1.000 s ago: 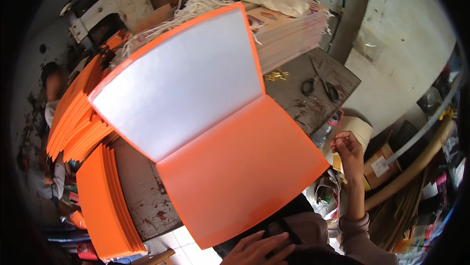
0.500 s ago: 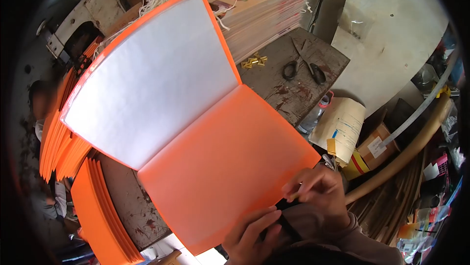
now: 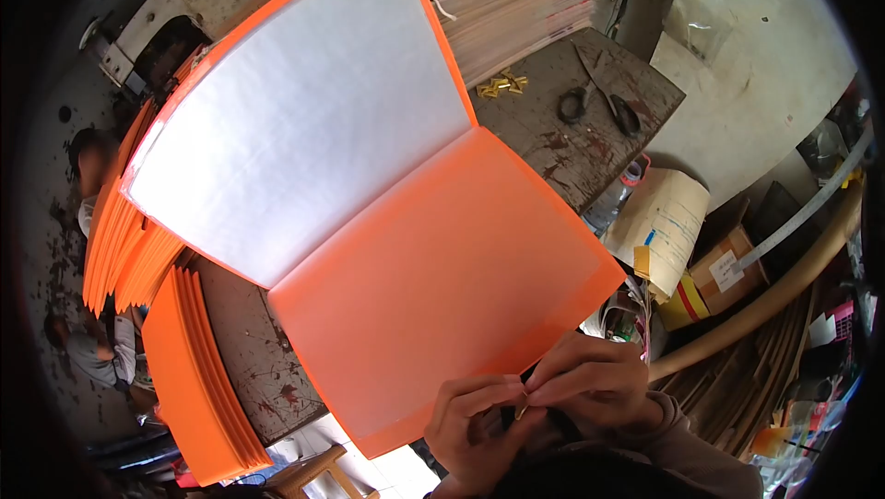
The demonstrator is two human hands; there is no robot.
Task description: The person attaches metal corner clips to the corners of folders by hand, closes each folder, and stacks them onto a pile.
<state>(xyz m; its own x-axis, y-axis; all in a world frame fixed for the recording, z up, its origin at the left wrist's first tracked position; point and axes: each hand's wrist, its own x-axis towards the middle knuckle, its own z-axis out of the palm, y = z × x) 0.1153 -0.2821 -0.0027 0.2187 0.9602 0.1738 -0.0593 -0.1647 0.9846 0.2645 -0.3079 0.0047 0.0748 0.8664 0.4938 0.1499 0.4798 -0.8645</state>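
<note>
An orange folder (image 3: 452,287) lies open in front of me, with clear plastic over its pale inner side and its orange side. At its near edge, my left hand (image 3: 479,430) and my right hand (image 3: 595,379) meet, thumbs and fingers closed together. Pinched between their fingertips is a small gold-coloured piece (image 3: 522,410), partly hidden by the fingers. It resembles the loose gold-coloured pieces (image 3: 502,84) on the dark worktable (image 3: 553,144).
Black-handled scissors (image 3: 627,117) rest at the table's right end, below a tall stack of flat bags (image 3: 525,15) with white cords. More orange folders (image 3: 184,379) stand at left. A plastic bottle (image 3: 622,190) is at right. Another person (image 3: 92,163) is at far left.
My hands have come together, and the left fingertips now meet the right ones at the small gold-coloured piece. The whole view has shifted, so the folder appears higher and further right.
</note>
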